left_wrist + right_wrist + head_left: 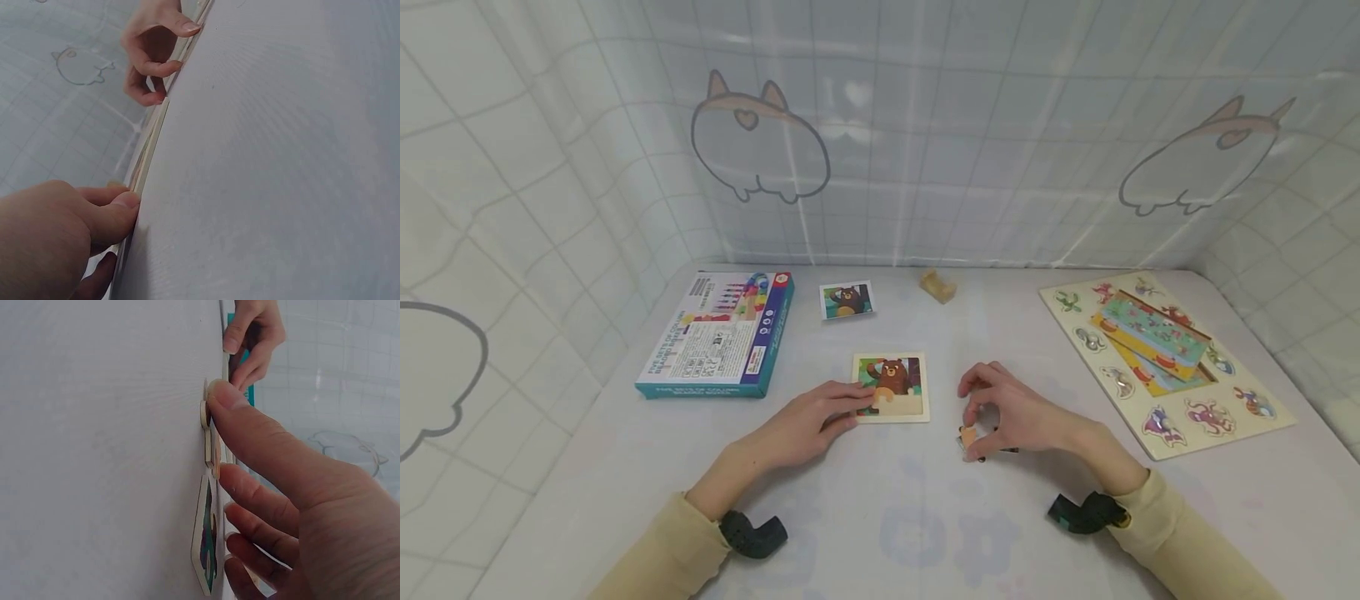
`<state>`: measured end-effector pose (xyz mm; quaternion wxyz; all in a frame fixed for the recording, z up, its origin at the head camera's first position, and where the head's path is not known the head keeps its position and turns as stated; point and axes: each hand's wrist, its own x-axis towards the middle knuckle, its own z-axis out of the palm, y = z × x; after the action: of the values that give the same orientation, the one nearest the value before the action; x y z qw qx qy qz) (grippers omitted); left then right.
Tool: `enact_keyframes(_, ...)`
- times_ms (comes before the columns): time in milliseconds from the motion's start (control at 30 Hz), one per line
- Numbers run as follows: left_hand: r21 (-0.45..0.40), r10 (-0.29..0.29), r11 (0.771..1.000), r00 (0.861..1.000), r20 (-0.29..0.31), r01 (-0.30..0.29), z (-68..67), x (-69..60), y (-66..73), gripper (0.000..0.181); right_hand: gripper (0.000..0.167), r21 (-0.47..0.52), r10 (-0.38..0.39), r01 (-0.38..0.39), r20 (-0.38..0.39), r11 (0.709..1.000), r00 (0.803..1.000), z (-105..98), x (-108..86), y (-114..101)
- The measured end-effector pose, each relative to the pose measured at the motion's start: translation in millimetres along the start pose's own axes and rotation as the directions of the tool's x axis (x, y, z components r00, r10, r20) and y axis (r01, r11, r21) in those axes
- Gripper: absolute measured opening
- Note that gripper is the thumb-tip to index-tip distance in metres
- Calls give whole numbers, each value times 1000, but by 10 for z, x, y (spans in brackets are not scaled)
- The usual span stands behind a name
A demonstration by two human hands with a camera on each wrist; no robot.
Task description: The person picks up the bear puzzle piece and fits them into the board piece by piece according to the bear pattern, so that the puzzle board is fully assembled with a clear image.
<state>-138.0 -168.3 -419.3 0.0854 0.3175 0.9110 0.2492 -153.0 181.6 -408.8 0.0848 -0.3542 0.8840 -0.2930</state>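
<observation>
A square wooden puzzle board (927, 392) with a bear picture lies flat in the middle. Part of its lower picture area shows bare wood. My left hand (811, 421) holds its left side, fingers over the top and thumb at the near edge; in the left wrist view the thumb (125, 203) lies against that edge. To the right of the board, my right hand (1011, 412) pinches a small puzzle piece (968, 436) between thumb and index finger, low over the table. Another puzzle piece (205, 537) lies under the hand, its green printed side partly visible.
A bear picture card (847, 300) and a small tan block-like object (938, 287) are farther back. On the left lies a boxed toy set (715, 333). At right, colourful cards (1157, 329) lie on a wooden peg puzzle board (1180, 433). Tile-patterned curtains surround the table.
</observation>
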Motion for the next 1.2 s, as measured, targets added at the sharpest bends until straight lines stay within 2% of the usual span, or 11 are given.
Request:
enact_keyframes(367, 3, 6, 1000, 1000, 2, -6, -12, -1, 20, 41, 37, -39, 9, -8, 30, 999, 999, -27, -31, -5)
enact_keyframes(567, 6, -14, 1000, 1000, 8, 14, -6, 8, 0, 40, 31, -41, -31, 32, 40, 999, 999, -24, -18, -20)
enact_keyframes(733, 7, 2, 1000, 1000, -6, -2, -4, 5, -2, 40, 28, -47, -51, 54, 58, 997, 997, -35, -9, -46)
enact_keyframes(967, -2, 12, 1000, 1000, -9, -12, -7, -9, 8, 40, 27, 28, -8, 5, 102, 1000, 995, -79, -24, -33)
enact_keyframes(1200, -2, 16, 1000, 1000, -7, -16, -20, -10, 20, 41, 36, 14, -4, 2, 155, 1000, 988, -146, -57, -10)
